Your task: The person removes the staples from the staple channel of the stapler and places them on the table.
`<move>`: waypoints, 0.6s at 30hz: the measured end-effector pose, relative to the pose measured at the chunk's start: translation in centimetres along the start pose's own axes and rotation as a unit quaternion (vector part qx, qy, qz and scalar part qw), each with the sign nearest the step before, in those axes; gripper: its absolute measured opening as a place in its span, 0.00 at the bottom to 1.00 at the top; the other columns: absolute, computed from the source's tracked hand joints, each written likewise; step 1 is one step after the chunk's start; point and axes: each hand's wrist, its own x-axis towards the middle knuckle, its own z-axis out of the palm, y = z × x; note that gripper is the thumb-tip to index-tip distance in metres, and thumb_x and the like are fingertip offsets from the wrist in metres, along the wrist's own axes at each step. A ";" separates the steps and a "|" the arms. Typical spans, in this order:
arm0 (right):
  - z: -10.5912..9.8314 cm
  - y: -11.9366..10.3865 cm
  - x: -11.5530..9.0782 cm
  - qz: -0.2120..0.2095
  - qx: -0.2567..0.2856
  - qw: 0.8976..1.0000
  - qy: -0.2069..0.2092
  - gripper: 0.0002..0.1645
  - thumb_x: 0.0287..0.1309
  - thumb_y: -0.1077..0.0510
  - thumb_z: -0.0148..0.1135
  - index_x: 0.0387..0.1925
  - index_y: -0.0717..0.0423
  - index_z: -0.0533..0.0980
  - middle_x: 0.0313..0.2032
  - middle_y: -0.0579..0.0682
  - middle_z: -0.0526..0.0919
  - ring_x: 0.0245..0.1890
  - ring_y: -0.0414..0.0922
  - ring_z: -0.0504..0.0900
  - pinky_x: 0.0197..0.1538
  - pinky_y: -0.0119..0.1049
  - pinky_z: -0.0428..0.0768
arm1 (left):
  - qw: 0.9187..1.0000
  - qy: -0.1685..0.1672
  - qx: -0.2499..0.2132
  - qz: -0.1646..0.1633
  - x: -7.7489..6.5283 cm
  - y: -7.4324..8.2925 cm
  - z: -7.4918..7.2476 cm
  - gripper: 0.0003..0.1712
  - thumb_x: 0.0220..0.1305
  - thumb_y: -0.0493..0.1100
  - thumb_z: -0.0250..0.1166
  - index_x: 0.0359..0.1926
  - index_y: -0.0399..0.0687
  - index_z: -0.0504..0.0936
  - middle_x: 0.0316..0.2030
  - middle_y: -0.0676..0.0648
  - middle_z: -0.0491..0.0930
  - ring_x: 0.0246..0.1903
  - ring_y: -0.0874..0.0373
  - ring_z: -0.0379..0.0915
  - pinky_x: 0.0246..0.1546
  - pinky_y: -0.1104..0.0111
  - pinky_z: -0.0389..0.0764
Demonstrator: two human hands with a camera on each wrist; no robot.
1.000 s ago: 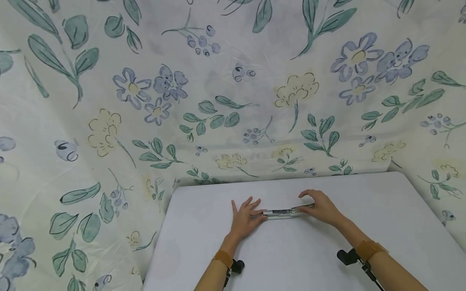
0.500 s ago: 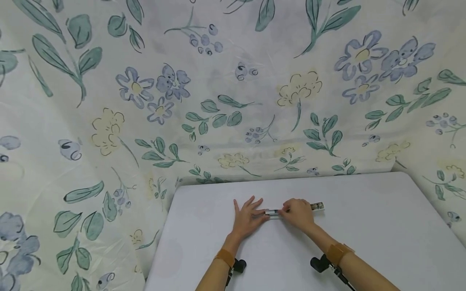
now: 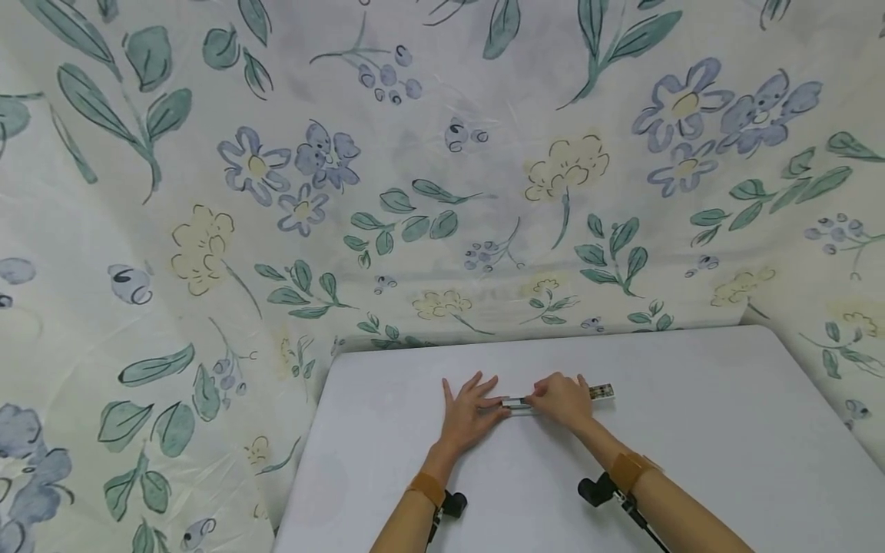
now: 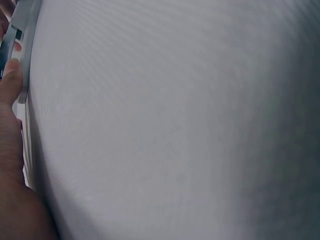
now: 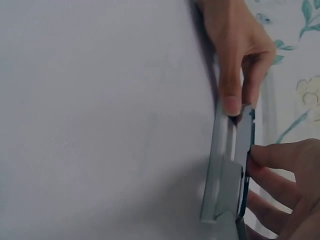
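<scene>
A long narrow grey-white plastic case lies on the white table between both hands. Its patterned right end shows past the right hand. My left hand holds the left end between thumb and index finger, its other fingers spread. In the right wrist view, a thin dark-edged strip stands along the grey case. My right hand pinches the strip near the middle of the case. The left wrist view catches only the left thumb on the case at the edge.
The white table reaches out around the case on all sides. Behind it and at both sides hangs a floral-patterned cloth. Each wrist wears an orange-brown band with a small black camera.
A second ago my right hand was at the case's right end; it has moved left to the middle, uncovering that end. My left hand keeps its place.
</scene>
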 end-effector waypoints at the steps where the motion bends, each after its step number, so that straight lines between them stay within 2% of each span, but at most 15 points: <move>1: 0.0 -0.2 0.1 0.002 0.006 1.000 -0.009 0.12 0.64 0.52 0.76 0.34 0.57 0.92 0.52 0.56 0.94 0.64 0.60 0.87 0.81 0.78 0.57 | 1.000 0.001 0.000 0.001 0.0 0.0 0.0 0.19 0.64 0.58 0.77 0.49 0.53 0.94 0.70 0.48 0.83 0.79 0.40 0.70 0.77 0.16 0.37; 10: -0.3 -1.2 0.4 0.019 0.050 0.997 -0.052 0.08 0.62 0.56 0.76 0.35 0.59 0.92 0.53 0.57 0.94 0.64 0.62 0.86 0.83 0.79 0.48 | 1.000 0.002 -0.014 0.002 -0.1 0.0 0.1 0.18 0.65 0.57 0.77 0.49 0.53 0.94 0.70 0.48 0.83 0.79 0.40 0.70 0.77 0.16 0.36; 18: -0.6 -1.4 0.7 0.040 0.081 0.994 -0.067 0.06 0.61 0.59 0.76 0.34 0.59 0.92 0.54 0.57 0.93 0.66 0.62 0.85 0.85 0.78 0.43 | 1.000 0.009 0.000 0.006 -0.1 -0.3 0.3 0.19 0.64 0.58 0.78 0.49 0.53 0.94 0.70 0.49 0.84 0.78 0.40 0.71 0.76 0.15 0.39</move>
